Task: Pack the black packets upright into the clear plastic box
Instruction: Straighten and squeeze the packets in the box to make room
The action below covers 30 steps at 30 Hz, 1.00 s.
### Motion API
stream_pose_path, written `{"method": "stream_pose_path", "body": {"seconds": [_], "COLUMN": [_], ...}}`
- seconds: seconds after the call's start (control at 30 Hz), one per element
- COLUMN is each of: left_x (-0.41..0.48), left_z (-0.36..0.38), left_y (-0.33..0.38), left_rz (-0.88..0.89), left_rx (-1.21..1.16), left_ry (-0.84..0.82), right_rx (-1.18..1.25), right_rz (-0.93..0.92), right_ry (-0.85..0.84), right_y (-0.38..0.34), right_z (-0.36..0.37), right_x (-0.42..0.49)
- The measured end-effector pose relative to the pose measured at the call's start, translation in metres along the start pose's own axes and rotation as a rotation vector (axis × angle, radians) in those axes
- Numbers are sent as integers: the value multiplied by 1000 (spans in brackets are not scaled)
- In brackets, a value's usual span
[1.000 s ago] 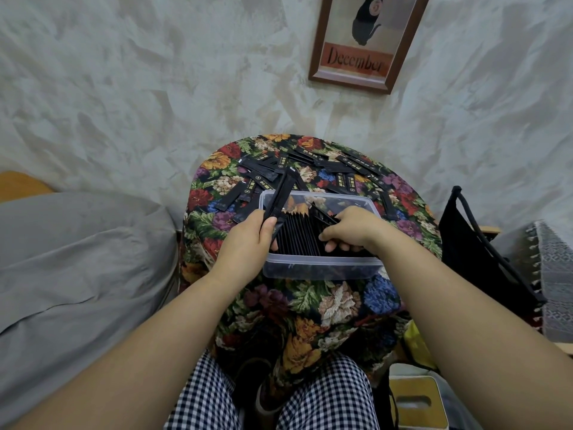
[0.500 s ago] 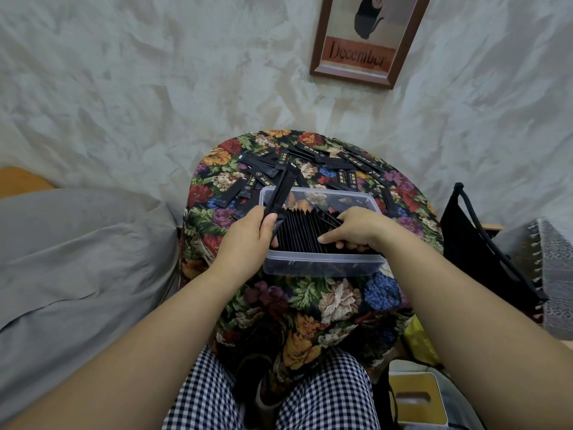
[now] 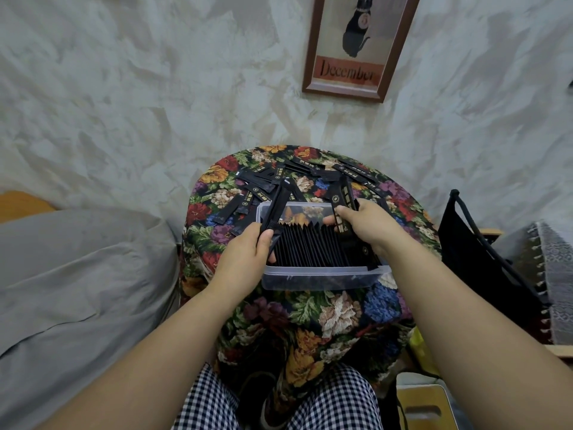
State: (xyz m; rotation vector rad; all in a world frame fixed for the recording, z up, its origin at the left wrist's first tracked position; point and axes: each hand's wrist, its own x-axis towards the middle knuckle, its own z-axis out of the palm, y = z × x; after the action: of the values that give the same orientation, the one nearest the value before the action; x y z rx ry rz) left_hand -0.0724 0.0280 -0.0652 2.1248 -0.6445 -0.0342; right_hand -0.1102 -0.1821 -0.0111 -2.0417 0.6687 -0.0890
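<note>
Head view: left hand (image 3: 245, 256) grips a black packet (image 3: 275, 209) against the left wall of the clear plastic box (image 3: 322, 279); right hand (image 3: 364, 225) pinches a 2nd packet (image 3: 341, 201) above its far right corner. Box holds 1 upright row of packets (image 3: 310, 243) (loose packets (image 3: 263, 187) lie beyond, on the floral table (image 3: 310, 308)).

Floral-clothed round table (image 3: 338, 315).
A clear plastic box (image 3: 319, 282) is sitting on it; loose black packets (image 3: 257, 189) are lying scattered behind the box.

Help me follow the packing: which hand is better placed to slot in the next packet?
Probably the right hand: it pinches a packet at the box; the left hand grips a bundle.
</note>
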Motion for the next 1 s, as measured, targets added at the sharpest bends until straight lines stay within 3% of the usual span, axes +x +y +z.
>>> {"method": "stream_pose_path", "body": {"seconds": [0.13, 0.3, 0.63, 1.0], "left_x": [0, -2, -2, -1], "left_z": [0, 0, 1, 0], "left_y": [1, 1, 0, -1], "left_rz": [-12, -4, 14, 13], "left_rx": [2, 2, 14, 6], "left_ry": [3, 10, 12, 7], "right_rx": [-159, -276, -122, -341], "right_rz": [-39, -87, -28, 0], "right_ry": [84, 17, -107, -151], "right_y": [-3, -1, -12, -11], "right_z": [-2, 0, 8, 17], "right_x": [-1, -2, -7, -3]}}
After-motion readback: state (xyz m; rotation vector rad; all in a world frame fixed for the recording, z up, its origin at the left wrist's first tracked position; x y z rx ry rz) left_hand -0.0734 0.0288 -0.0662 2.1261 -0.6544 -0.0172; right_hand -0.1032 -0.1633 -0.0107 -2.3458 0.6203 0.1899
